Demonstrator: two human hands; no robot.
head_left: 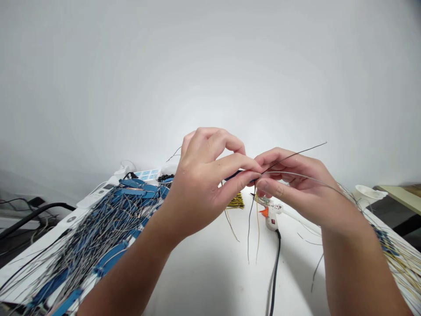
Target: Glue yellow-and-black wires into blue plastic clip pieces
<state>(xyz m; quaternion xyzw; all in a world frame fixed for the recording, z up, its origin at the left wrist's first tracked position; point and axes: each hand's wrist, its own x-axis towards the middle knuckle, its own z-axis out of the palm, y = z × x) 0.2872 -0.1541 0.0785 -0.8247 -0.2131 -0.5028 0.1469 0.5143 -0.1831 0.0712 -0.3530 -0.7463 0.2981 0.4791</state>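
Forearms (131,259) foremost, wires (297,153) between fingers (238,165).

- A plain, pale grey-white wall (210,66) fills the upper part of the view, with no edge or corner clearly visible.
- Soft light, brightest low at the wall's middle, dims toward both sides.
- The white worktop (204,281) reaches toward the wall and carries blurred shadows.
- Beyond its left edge, a dim area holds a thick black cable (36,215).
- At right, a pale yellowish surface (399,197) stands over dark shapes.
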